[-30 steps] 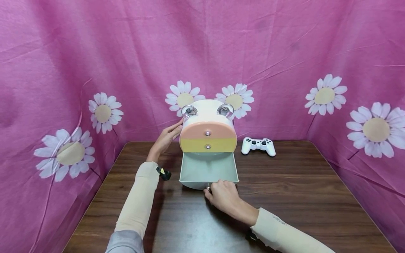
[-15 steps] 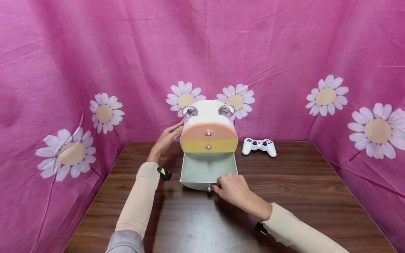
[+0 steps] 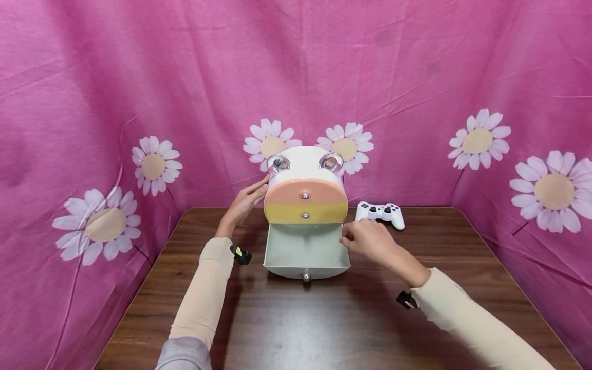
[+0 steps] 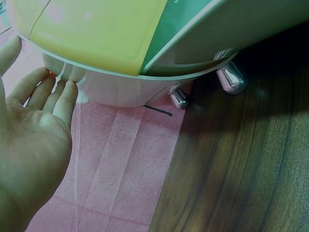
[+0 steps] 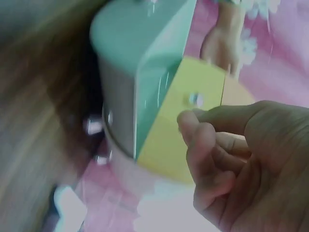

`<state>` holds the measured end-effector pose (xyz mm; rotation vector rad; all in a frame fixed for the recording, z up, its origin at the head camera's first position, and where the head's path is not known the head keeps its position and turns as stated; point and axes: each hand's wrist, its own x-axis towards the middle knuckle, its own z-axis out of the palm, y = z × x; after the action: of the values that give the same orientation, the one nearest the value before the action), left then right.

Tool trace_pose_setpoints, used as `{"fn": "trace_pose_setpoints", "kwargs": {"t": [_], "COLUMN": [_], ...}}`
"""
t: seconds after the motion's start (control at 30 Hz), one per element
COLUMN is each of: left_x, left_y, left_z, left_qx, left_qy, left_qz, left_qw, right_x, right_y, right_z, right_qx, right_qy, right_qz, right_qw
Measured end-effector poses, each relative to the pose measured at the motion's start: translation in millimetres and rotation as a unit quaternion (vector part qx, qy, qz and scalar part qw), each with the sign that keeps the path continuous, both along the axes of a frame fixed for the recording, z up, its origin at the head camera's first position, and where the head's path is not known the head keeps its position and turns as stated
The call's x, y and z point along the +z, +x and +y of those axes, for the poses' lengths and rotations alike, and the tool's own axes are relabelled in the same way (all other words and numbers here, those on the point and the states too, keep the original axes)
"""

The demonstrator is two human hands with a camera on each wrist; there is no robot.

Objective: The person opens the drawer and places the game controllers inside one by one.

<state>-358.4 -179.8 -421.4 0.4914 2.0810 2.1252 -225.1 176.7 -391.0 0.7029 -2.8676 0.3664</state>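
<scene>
A small rounded drawer cabinet (image 3: 305, 156) with a white body and an orange and a yellow front stands at the back of the table. Its pale green bottom drawer (image 3: 300, 251) is pulled well out, and no object shows inside. My left hand (image 3: 241, 205) rests its fairly straight fingertips on the cabinet's left side; the yellow front (image 4: 104, 34) and the fingers (image 4: 65, 104) show in the left wrist view. Just right of the drawer my right hand (image 3: 372, 241), fingers loosely bent, holds nothing. Behind it sits a white game controller (image 3: 393, 217), partly hidden.
Silver knobs mark the drawer fronts, the lowest knob (image 3: 306, 277) jutting toward me. Two shiny ring-shaped parts (image 3: 331, 163) sit atop the cabinet. A pink flowered cloth (image 3: 296, 67) hangs behind the brown wooden table (image 3: 287, 329).
My right hand has let go of the bottom drawer's knob and moved right and away from me, toward the controller. The left hand and the pulled-out drawer stay put.
</scene>
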Motion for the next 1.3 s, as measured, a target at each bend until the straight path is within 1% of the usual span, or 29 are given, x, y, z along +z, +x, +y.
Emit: {"fn": "trace_pose_setpoints", "kwargs": {"t": [0.17, 0.37, 0.57, 0.8, 0.93, 1.07, 1.3], "left_x": [0.7, 1.0, 1.0, 1.5, 1.5, 0.8, -1.2], "left_y": [-0.4, 0.7, 1.8, 2.6, 2.1, 1.8, 0.3], "left_z": [0.5, 0.1, -0.4, 0.2, 1.0, 1.2, -0.3], "left_qx": [0.002, 0.0, 0.0, -0.001, 0.0, 0.002, -0.004], "left_qy": [0.001, 0.001, -0.002, 0.005, 0.004, 0.003, -0.004], "left_qz": [0.001, 0.0, -0.001, 0.002, 0.001, 0.0, 0.009], "left_qw": [1.0, 1.0, 1.0, 1.0, 1.0, 1.0, 0.9999], "right_x": [8.6, 9.4, 12.4, 20.1, 21.0, 20.6, 21.0], "right_y": [-19.5, -41.5, -62.8, -82.9, -95.7, -108.0, -125.4], "right_z": [22.2, 42.4, 55.8, 67.6, 74.7, 80.5, 89.0], "right_qx": [0.009, 0.01, 0.016, 0.052, 0.068, 0.06, 0.039], "right_qy": [0.002, 0.01, 0.019, 0.037, 0.04, 0.037, 0.044], "right_qz": [0.004, 0.005, -0.023, -0.052, -0.057, -0.059, -0.094], "right_qw": [1.0, 0.9999, 0.9994, 0.9966, 0.9953, 0.9958, 0.9939]}}
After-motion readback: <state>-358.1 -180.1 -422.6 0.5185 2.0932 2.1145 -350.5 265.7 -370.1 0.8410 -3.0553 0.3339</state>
